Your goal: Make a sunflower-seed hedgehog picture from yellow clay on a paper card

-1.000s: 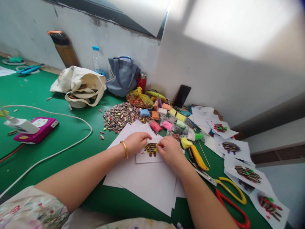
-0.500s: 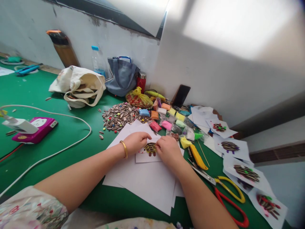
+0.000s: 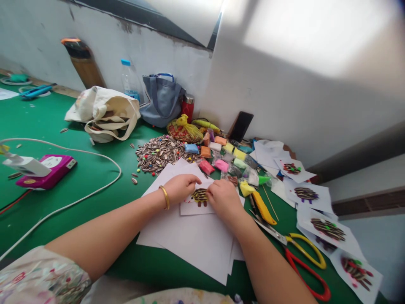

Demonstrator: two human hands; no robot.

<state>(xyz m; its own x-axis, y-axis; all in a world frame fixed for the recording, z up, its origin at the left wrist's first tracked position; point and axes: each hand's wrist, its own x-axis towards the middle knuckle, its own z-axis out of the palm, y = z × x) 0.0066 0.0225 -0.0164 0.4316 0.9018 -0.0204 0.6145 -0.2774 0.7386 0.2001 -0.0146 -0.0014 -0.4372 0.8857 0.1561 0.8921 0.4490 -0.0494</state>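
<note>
A small white card [image 3: 190,210] lies on several larger white sheets [image 3: 196,245]. On it is a yellow and dark striped hedgehog-like figure [image 3: 200,195] with brown feet. My left hand [image 3: 182,188], with a gold bangle at the wrist, rests at the card's left and upper side, fingers bent together; whether anything is between them is hidden. My right hand [image 3: 223,198] touches the figure's right edge with its fingers pinched together, and what they hold, if anything, is too small to see.
Sunflower seeds [image 3: 160,154] and clay packets [image 3: 221,165] lie beyond the sheets. At the right are a yellow cutter [image 3: 263,208], scissors [image 3: 286,240] and finished cards [image 3: 305,195]. A white cable [image 3: 91,192] crosses the left side.
</note>
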